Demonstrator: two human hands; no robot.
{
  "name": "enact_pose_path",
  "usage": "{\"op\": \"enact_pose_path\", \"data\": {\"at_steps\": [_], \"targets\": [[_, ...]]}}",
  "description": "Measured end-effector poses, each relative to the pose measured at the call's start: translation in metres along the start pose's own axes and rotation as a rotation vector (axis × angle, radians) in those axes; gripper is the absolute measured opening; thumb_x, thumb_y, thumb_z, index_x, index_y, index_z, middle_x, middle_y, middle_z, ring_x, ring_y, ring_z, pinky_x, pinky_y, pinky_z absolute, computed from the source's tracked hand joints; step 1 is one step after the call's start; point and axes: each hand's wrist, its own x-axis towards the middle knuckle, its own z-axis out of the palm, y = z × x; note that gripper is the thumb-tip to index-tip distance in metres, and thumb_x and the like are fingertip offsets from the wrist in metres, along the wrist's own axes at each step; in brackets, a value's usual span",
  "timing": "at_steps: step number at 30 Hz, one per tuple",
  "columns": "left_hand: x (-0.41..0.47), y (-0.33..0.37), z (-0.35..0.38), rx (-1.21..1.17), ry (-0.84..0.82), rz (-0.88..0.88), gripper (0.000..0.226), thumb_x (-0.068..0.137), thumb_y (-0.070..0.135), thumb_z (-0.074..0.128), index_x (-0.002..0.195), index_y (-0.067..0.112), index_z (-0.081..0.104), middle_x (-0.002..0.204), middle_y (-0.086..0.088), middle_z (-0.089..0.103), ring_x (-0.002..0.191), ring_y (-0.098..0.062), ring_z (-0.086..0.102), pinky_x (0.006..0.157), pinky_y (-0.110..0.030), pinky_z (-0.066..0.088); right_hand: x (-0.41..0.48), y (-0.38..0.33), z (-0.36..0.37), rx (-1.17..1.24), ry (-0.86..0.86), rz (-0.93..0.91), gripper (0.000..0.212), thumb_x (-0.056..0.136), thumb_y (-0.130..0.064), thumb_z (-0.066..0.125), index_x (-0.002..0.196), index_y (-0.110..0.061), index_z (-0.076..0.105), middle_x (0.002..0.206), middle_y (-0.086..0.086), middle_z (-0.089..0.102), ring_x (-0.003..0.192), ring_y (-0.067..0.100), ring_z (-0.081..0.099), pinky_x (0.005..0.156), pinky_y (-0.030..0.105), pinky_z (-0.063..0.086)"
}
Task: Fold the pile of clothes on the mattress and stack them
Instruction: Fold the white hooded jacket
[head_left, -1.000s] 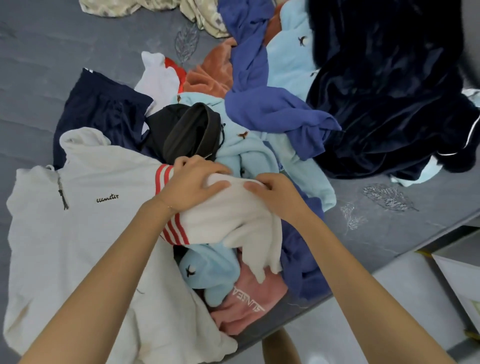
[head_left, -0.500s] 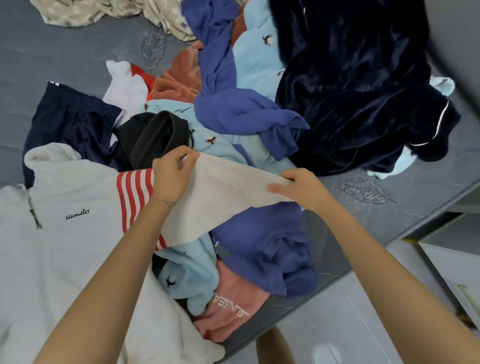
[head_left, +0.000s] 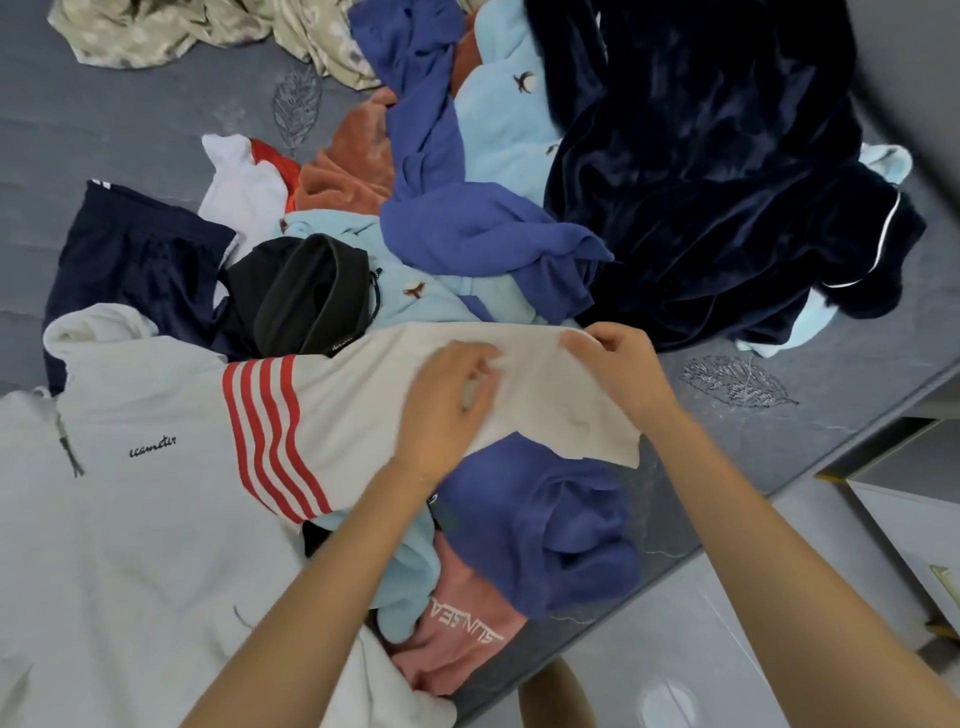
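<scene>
The right hand (head_left: 618, 369) pinches the top edge of the sleeve (head_left: 363, 395) near its end. The left hand (head_left: 447, 410) lies on the sleeve just beside it, back up. It is blurry, so I cannot tell if it grips or only rests.

The sleeve belongs to the white top (head_left: 130, 519), which lies spread on the near left part of the mattress (head_left: 156, 135). The sleeve is pulled out straight to the right, over the pile. Red stripes (head_left: 270, 441) cross it near the shoulder.

The mattress edge runs just under the hands, slanting up to the right. A blue cloth (head_left: 545, 530) and a pink top (head_left: 462, 639) hang at that edge. Past it is floor (head_left: 675, 649). There is bare mattress to the right of the hands and at the far left.

Half a second ago the left hand held the sleeve close to the stripes. Now it is much nearer the right hand, and the sleeve is stretched out longer.

A black cloth (head_left: 306, 296) and navy shorts (head_left: 130, 260) lie partly under the white top. The dark velvet (head_left: 727, 182) is cut off at the top. The white top runs out of view at the left and bottom. The light blue cloth (head_left: 410, 571) is mostly covered by the sleeve and the left arm.
</scene>
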Motion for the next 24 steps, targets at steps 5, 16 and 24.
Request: {"op": "enact_pose_path", "data": {"at_steps": [5,16,24], "targets": [[-0.02,0.057,0.038,-0.575,-0.244,-0.348,0.064,0.077,0.043,0.071,0.131,0.033,0.037,0.132,0.011,0.048,0.117,-0.003,0.049,0.096,-0.021,0.044,-0.004,-0.021,0.009,0.274,-0.11,0.205,0.028,0.095,-0.023,0.06,0.072,-0.008,0.055,0.061,0.001,0.053,0.06,0.015,0.05,0.058,0.026,0.045],[-0.022,0.016,-0.019,-0.614,0.274,-0.47,0.036,0.1,0.023,0.044,0.132,0.008,0.052,0.128,-0.002,0.061,0.119,-0.01,0.056,0.105,-0.034,0.043,-0.03,-0.048,0.073,0.049,-0.071,-0.272,0.027,0.096,-0.01,0.057,0.122,-0.016,0.06,0.12,-0.009,0.062,0.113,0.003,0.056,0.096,0.021,0.043],[-0.082,-0.047,-0.145,-0.611,0.301,-0.359,0.021,0.102,0.017,0.044,0.109,0.015,0.064,0.099,0.01,0.07,0.093,-0.002,0.064,0.081,-0.02,0.05,-0.047,-0.068,0.169,-0.389,-0.037,-0.575,0.056,0.084,-0.06,0.044,0.117,-0.019,0.063,0.11,-0.002,0.061,0.101,0.014,0.046,0.096,0.031,0.033]]}}
